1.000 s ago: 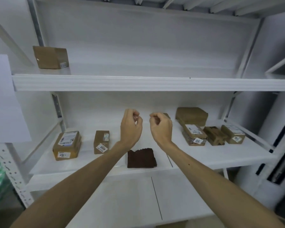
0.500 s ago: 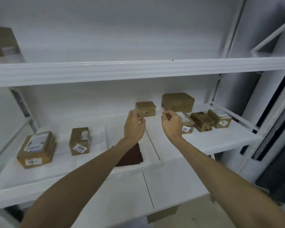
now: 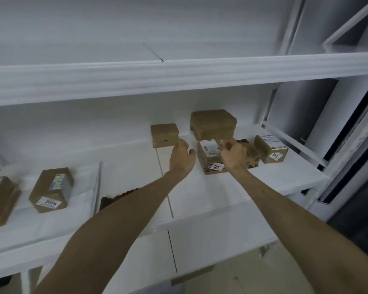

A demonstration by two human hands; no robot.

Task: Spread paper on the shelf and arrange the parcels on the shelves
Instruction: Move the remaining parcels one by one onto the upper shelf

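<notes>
White shelf (image 3: 285,183), paper (image 3: 132,170) laid on it, brown parcels (image 3: 212,124) scattered; my left hand (image 3: 182,160), right hand (image 3: 234,155) curled, grip unclear.

I see white metal shelving (image 3: 179,79) against a white wall (image 3: 94,28), a beige floor (image 3: 242,276) below, and a dark panel (image 3: 357,209) at right.

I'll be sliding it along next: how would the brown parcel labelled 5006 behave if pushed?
Probably stiff: the parcel looks boxy. It seems taller than wide, so a high push might tip it. The paper beneath may slide too.
</notes>
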